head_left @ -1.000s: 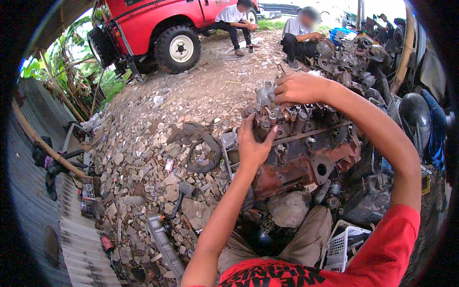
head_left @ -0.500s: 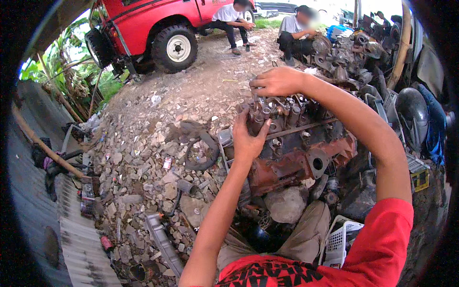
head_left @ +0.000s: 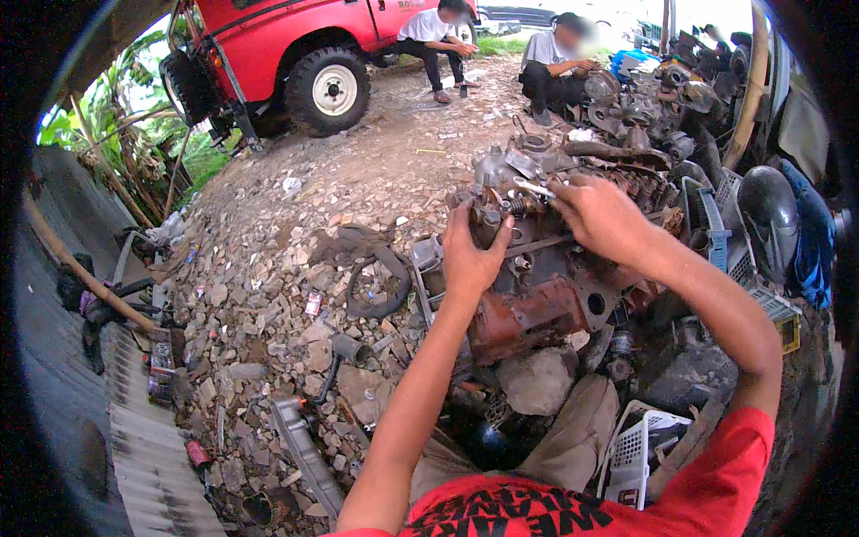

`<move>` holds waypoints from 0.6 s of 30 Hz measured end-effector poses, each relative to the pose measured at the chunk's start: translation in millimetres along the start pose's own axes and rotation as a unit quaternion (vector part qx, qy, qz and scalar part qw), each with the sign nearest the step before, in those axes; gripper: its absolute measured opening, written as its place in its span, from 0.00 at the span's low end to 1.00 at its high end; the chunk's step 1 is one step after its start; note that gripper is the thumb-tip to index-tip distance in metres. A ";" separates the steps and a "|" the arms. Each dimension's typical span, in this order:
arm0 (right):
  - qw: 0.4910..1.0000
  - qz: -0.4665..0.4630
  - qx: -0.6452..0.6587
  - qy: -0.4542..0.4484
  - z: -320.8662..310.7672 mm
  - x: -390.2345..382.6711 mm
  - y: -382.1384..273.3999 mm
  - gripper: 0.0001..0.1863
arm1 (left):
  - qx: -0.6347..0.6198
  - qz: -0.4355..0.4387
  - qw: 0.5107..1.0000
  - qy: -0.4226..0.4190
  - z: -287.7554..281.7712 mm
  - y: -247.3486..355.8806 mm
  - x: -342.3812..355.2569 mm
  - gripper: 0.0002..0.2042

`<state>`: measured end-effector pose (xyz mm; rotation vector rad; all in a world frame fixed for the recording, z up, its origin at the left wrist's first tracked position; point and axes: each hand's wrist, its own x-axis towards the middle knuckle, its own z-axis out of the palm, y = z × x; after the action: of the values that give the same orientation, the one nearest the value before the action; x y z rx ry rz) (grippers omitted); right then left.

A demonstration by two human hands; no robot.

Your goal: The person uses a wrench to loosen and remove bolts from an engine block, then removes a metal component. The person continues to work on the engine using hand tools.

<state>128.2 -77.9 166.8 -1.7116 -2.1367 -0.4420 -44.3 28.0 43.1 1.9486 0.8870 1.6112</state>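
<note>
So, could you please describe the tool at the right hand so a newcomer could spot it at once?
Start at the rusty engine just beyond the wearer's knees. Over it, the right hand holds a slim tool pointing left. Its bright, silvery shine sets it apart from the dull, dark metal parts around it.

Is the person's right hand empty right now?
No, the right hand holds a shiny metal tool at the top of the rusty engine.
</note>
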 end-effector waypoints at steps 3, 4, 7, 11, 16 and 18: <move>0.997 0.029 0.057 -0.032 3.5 -6.9 -19.6 0.12 | 0.007 0.004 1.000 0.000 0.5 -0.3 1.3 0.30; 0.997 0.026 0.072 -0.029 6.5 -7.7 -23.4 0.11 | 0.006 0.011 1.000 0.006 1.3 0.0 0.6 0.30; 0.996 0.045 0.042 -0.065 -0.7 0.6 -39.7 0.11 | 0.000 0.016 1.000 0.014 0.3 -4.4 2.2 0.30; 0.988 -0.003 0.004 -0.156 -7.8 9.8 -43.6 0.10 | 0.004 -0.006 1.000 0.004 0.3 0.3 1.0 0.30; 0.992 0.042 -0.017 -0.114 -1.7 -1.9 -47.9 0.08 | -0.006 -0.016 1.000 -0.007 -0.5 -0.2 0.0 0.31; 0.997 -0.015 -0.077 -0.030 6.4 -6.3 -37.0 0.10 | -0.010 -0.014 1.000 -0.007 -0.2 -2.4 0.5 0.31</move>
<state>92.8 -88.3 157.7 -1.7978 -2.2237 -0.5844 -44.8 30.0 41.8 1.9222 0.8850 1.5839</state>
